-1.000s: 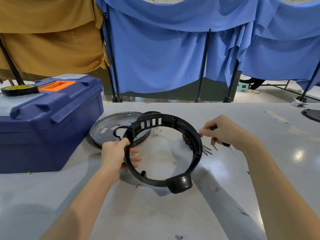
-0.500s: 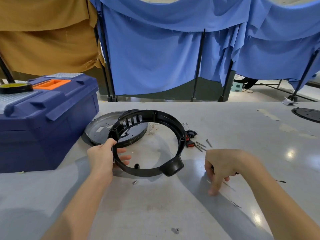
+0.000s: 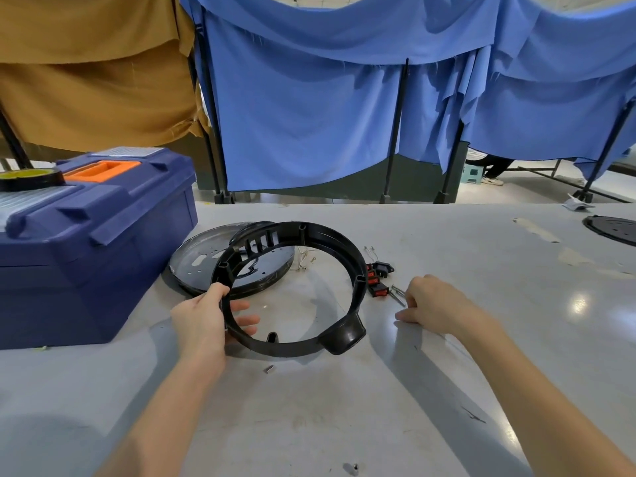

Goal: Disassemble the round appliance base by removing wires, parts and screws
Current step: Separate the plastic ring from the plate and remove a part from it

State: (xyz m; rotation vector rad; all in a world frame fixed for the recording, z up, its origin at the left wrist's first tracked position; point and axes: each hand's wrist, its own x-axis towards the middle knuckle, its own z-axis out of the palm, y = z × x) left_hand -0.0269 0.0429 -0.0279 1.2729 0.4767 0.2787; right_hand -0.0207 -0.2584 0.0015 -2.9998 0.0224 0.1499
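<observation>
A tiny screw (image 3: 354, 468) lies on the desk (image 3: 447, 390) close to me. Next come my two hands. My left hand (image 3: 201, 320) grips the left side of the black ring (image 3: 359, 270), thumb outside, fingers inside. The ring lies between my hands, nearer my left one. Its knob (image 3: 344, 333) points at me and a bit right.

My right hand (image 3: 433, 306) rests on the desk, knuckles up, fingers curled under. I cannot tell if it holds something. It is apart from the ring. Loose screws (image 3: 397, 294) lie just past its fingers, beside the red switches (image 3: 377, 282) by the ring's right side. I think my right hand should reach them.

Farther back, the ring's far-left side hangs over the metal plate (image 3: 206, 259). The toolbox (image 3: 86, 235) stands left.
</observation>
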